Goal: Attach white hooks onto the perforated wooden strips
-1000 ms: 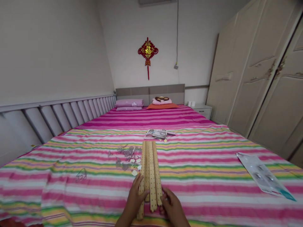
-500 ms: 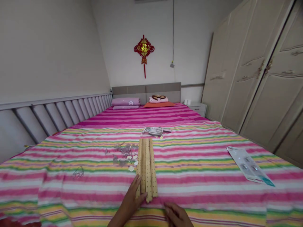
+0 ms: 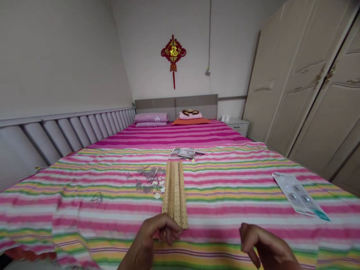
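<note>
Several long, flat strips with rows of small dots [image 3: 176,187], pale wood in colour, lie side by side lengthwise on the striped bedspread. At their near end is my left hand [image 3: 153,238], its fingers bent loosely and overlapping the strips' ends in view; whether it touches them I cannot tell. Nothing shows in its fingers. My right hand [image 3: 267,245] is apart from the strips, to their right over the bedspread. Its fingers are bent, with the thumb apart, and it holds nothing visible. Small clear pieces [image 3: 150,178] and white bits [image 3: 156,195] lie scattered left of the strips.
Beyond the strips lies a clear plastic packet [image 3: 184,153]. A blister card [image 3: 299,195] lies at the right, and a small clear piece [image 3: 97,198] at the left. A padded rail [image 3: 59,135] borders the bed's left side; wardrobes [image 3: 303,86] stand at the right.
My left hand has left the strips' left side and come round to their near end, its fingers now bent. My right hand has moved right, away from them. The view has shifted slightly.
</note>
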Demonstrator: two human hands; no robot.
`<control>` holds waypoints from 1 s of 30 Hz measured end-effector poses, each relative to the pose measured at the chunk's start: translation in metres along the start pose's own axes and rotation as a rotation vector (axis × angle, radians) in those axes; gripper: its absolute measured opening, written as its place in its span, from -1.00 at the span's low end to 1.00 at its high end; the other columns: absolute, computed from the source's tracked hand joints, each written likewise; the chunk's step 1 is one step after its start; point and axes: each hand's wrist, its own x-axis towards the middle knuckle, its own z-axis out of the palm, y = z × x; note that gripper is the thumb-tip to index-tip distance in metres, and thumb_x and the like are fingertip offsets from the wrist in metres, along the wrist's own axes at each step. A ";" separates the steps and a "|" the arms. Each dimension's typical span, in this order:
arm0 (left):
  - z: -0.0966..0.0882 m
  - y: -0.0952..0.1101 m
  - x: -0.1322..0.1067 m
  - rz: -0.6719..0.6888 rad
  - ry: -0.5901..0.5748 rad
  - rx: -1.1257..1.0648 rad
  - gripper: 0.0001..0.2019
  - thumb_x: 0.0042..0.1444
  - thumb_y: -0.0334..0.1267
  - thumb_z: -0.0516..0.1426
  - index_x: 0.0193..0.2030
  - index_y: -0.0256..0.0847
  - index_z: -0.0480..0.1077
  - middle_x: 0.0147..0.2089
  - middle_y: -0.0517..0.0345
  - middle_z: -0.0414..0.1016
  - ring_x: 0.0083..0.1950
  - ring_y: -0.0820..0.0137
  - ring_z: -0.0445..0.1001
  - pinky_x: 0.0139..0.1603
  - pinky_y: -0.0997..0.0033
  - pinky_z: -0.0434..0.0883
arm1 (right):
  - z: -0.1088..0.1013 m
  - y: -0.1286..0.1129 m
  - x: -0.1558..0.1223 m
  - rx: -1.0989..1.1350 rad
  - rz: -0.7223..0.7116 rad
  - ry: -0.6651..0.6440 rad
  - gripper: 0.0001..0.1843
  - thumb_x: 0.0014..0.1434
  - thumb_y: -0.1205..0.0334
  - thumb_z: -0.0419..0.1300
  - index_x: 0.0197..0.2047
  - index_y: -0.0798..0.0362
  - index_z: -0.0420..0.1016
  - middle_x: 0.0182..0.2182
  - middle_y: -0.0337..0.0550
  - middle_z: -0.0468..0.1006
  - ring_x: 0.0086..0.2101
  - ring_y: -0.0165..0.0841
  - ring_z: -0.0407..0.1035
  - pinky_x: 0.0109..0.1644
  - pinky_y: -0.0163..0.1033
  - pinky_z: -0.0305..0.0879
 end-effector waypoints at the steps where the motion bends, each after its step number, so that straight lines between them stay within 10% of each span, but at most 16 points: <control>1: 0.001 0.005 0.006 -0.028 0.064 -0.026 -0.06 -0.26 0.58 -0.25 -0.40 -0.26 0.54 -0.51 -0.04 0.50 -0.55 0.40 0.35 -0.49 0.41 0.26 | 0.002 -0.004 0.005 -0.009 -0.023 0.026 -0.12 -0.28 -0.65 -0.18 -0.57 0.03 0.44 -0.71 -0.30 0.14 -0.61 -0.41 0.00 -0.48 -0.26 0.00; 8: -0.003 -0.039 0.034 -0.293 0.490 0.002 -0.19 -0.07 0.48 -0.42 -0.73 -0.17 0.22 -0.77 0.23 0.05 -0.68 0.50 0.07 -0.59 0.47 0.05 | 0.020 0.028 0.036 -0.121 0.294 0.237 -0.19 0.01 -0.53 -0.34 -0.73 0.01 0.18 -0.73 -0.37 -0.05 -0.66 -0.47 -0.15 -0.56 -0.28 -0.21; 20: -0.022 -0.095 0.051 -0.390 0.523 0.232 -0.31 0.08 0.33 -0.40 -0.75 -0.13 0.06 -0.72 0.26 0.00 -0.62 0.45 0.10 -0.50 0.42 0.10 | 0.017 0.084 0.057 -0.195 0.530 0.293 -0.19 0.04 -0.50 -0.38 -0.82 -0.02 0.09 -0.82 -0.35 -0.04 -0.72 -0.47 -0.09 -0.60 -0.28 -0.11; 26: -0.054 -0.142 0.061 -0.284 0.661 0.473 -0.64 -0.11 0.08 0.17 -0.38 -0.21 0.38 -0.42 0.16 0.40 -0.37 0.33 0.37 -0.30 0.35 0.34 | 0.028 0.089 0.053 -0.226 0.566 0.267 -0.22 0.09 -0.45 -0.31 -0.79 -0.01 0.12 -0.78 -0.36 -0.02 -0.69 -0.46 -0.06 -0.57 -0.28 -0.10; 30: -0.071 -0.171 0.066 -0.196 0.669 0.593 -0.49 -0.23 -0.15 0.27 -0.07 -0.27 0.40 -0.13 -0.01 0.43 -0.15 0.21 0.42 -0.08 0.16 0.40 | 0.034 0.104 0.046 -0.240 0.603 0.186 -0.22 0.10 -0.44 -0.31 -0.79 -0.01 0.13 -0.78 -0.33 0.04 -0.68 -0.45 -0.02 -0.55 -0.27 -0.07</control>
